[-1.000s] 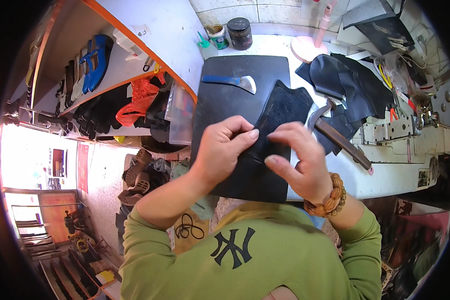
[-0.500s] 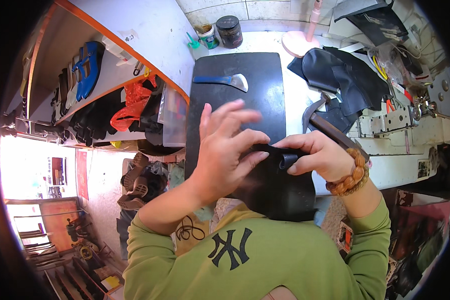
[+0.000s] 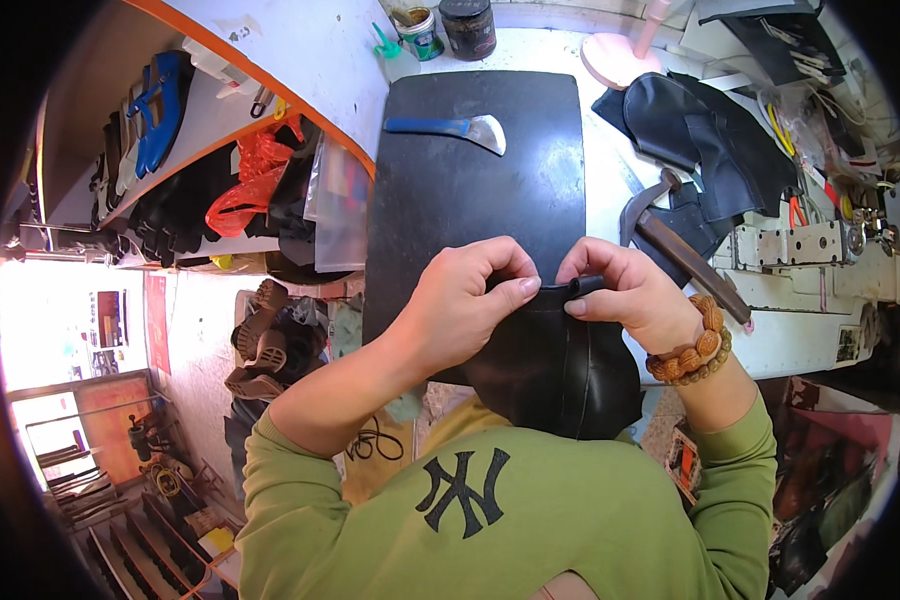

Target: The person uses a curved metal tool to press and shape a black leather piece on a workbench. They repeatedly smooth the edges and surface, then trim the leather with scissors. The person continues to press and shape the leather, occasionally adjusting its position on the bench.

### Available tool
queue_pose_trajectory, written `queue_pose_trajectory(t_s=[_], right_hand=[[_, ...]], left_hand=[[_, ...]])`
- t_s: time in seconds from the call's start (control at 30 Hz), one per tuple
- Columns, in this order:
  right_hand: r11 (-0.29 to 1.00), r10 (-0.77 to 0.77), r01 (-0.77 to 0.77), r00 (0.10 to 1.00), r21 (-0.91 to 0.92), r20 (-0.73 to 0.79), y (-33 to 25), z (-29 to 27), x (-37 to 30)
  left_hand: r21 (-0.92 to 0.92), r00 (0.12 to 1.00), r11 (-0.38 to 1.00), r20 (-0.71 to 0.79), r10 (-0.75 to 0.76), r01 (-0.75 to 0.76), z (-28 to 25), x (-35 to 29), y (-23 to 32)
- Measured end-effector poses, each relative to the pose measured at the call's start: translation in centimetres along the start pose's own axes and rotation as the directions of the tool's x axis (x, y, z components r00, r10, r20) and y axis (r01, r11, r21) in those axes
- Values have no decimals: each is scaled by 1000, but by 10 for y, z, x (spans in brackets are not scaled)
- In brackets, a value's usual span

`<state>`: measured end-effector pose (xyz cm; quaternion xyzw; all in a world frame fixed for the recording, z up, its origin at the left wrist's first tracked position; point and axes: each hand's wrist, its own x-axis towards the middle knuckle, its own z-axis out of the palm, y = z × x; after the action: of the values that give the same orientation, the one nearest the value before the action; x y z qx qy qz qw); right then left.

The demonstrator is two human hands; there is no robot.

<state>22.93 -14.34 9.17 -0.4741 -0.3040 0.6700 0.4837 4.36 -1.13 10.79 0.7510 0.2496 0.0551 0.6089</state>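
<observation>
A black leather piece point(image 3: 530, 365) with a lengthwise seam hangs from both hands over the near edge of the black board, down toward my lap. Along its top edge, my left hand point(image 3: 475, 295) pinches the leather between thumb and forefinger. A short distance to the right, my right hand point(image 3: 620, 285) grips the same edge, where the leather is folded over into a small roll. Beyond the hands, a blue-handled knife point(image 3: 450, 129) with a broad curved blade lies flat on the black board point(image 3: 480, 210).
Right of the board lie a hammer point(image 3: 685, 255) and black leather pieces point(image 3: 710, 140). A pink stand point(image 3: 618, 62), a dark jar point(image 3: 468, 30) and a green-tipped bottle point(image 3: 395, 58) stand at the back. Shelves with blue shoes point(image 3: 162, 112) rise on the left.
My left hand's raised, blurred fingers have curled in, and its thumb and forefinger now hold the leather edge. The right hand keeps its grip. The view has shifted slightly.
</observation>
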Motion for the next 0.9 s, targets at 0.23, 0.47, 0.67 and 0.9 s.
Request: queue_pose_trajectory(t_s=[0.23, 0.47, 0.67, 0.9], right_hand=[[998, -47, 45, 998, -39, -38, 12, 4, 6], [996, -73, 77, 993, 41, -95, 17, 5, 5], [996, -63, 73, 985, 56, -161, 20, 12, 3], [995, -87, 74, 968, -62, -237, 20, 21, -1]], left_hand=[[110, 999, 993, -27, 42, -38, -1, 5, -14], [19, 946, 966, -195, 257, -259, -4, -1, -24], [247, 903, 911, -200, 381, -330, 4, -7, -23], [464, 876, 802, -104, 472, -377, 4, -3, -15]])
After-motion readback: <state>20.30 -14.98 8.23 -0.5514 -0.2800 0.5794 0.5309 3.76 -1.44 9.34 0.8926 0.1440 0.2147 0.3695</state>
